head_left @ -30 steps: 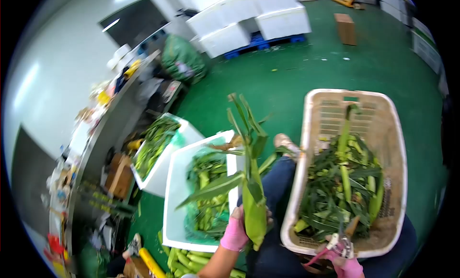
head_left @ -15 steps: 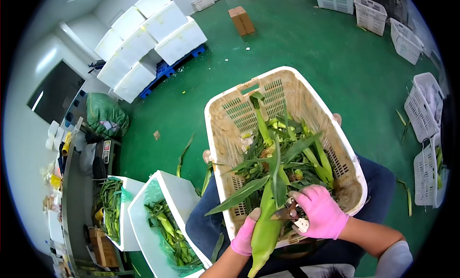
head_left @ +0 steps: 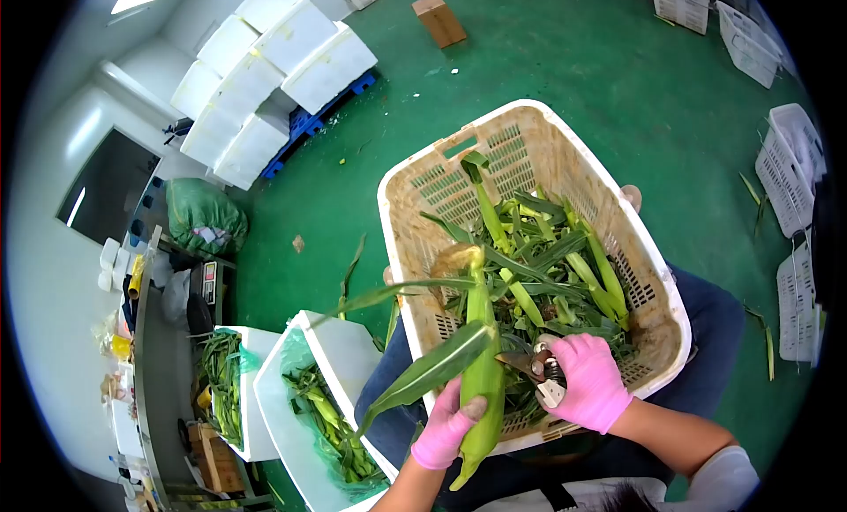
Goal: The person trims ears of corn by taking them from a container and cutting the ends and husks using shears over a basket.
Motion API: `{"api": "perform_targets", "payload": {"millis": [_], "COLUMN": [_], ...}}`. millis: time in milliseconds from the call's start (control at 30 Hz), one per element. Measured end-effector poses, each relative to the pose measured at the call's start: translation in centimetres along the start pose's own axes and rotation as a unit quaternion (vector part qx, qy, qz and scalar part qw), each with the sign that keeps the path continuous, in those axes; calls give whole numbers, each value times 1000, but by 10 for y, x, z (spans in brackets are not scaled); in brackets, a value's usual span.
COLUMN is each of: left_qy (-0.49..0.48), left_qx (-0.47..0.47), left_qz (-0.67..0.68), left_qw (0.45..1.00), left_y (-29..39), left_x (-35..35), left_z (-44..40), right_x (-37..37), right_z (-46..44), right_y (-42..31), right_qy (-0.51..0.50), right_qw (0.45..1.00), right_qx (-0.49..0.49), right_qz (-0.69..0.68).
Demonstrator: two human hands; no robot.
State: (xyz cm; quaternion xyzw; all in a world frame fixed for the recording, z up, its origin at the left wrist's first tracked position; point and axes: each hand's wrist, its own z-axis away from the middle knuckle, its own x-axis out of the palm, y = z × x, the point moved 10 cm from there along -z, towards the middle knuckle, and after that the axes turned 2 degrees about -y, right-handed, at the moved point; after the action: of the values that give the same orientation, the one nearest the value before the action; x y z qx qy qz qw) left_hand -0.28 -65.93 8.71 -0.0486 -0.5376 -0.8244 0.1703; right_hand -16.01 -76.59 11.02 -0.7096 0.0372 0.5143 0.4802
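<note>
My left hand (head_left: 447,426), in a pink glove, is closed around the lower part of a corn cob in its green husk (head_left: 481,371). The cob stands nearly upright, with brown silk at its top and long leaves hanging to the left. In my pink-gloved right hand (head_left: 587,381) is a pair of pruning shears (head_left: 535,365), blades pointing left beside the husk; whether they touch it I cannot tell. Below both, a white slatted plastic basket (head_left: 657,371) rests between my legs, holding cut husk leaves and stalks (head_left: 565,247).
Two white foam boxes with corn, one nearer (head_left: 340,344) and one behind (head_left: 258,344), stand at the left beside a long bench (head_left: 168,380). Stacked foam boxes (head_left: 291,35) sit on a blue pallet (head_left: 304,124). White crates (head_left: 785,176) line the right side. A carton (head_left: 438,20) is farther off.
The cob has turned in my left hand, its silk end now showing and its leaves swung to the left. The shears have shifted slightly, staying in my right hand. The view has tilted a little.
</note>
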Motion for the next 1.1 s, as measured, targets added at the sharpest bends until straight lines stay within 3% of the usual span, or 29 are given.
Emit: {"api": "perform_targets", "payload": {"millis": [100, 233, 267, 367, 400, 433, 467, 500, 533, 567, 633, 667, 767, 900, 1000, 1100], "left_qy": [-15, -12, -13, 37, 48, 34, 21, 9, 15, -3, -38, -57, -105, -129, -194, -282], "left_qx": [8, 19, 30, 88, 89, 74, 59, 43, 20, -7, -65, -69, -77, -144, -240, -241], "left_qz": [-53, -164, -196, -282, -266, -222, -178, -132, -57, -6, 90, 92, 22, 110, 255, 329], "left_qw": [998, 986, 980, 955, 959, 972, 982, 990, 998, 1000, 993, 992, 991, 975, 916, 869], "left_y": [-1, 2, 5, 6, 12, 8, 3, -3, -9, -21, -37, -39, -29, -43, -57, -46], "left_x": [3, 13, 17, -1, 4, 4, 2, 1, 2, -1, -3, -1, 9, 6, 2, 21], "left_z": [-1, 3, 3, 2, 3, 2, 3, 4, 6, 8, 9, 9, 13, 17, 30, 35], "right_x": [-24, -35, -40, -12, -5, 1, 24, 42, 36, 51, 58, 61, 40, 21, 18, 19], "right_z": [-2, -8, -12, -18, -14, -7, 5, 14, 26, 30, 29, 30, 19, 17, 27, 21], "right_y": [-9, -20, -23, 4, 13, 16, 30, 32, 25, 26, 18, 12, 5, 3, 11, 10], "right_qy": [118, 118, 105, -66, -106, -113, -125, -132, -173, -213, -214, -264, -159, -245, -367, -246], "right_qw": [991, 987, 984, 996, 992, 971, 888, 751, 700, 710, 799, 821, 893, 848, 848, 893], "right_qx": [-22, -62, -73, 0, 35, 41, 133, 215, 279, 268, 181, 140, 32, 40, 68, -105], "right_qz": [56, 89, 126, 66, -62, -209, -422, -610, -634, -615, -532, -487, -420, -468, -377, -362]}}
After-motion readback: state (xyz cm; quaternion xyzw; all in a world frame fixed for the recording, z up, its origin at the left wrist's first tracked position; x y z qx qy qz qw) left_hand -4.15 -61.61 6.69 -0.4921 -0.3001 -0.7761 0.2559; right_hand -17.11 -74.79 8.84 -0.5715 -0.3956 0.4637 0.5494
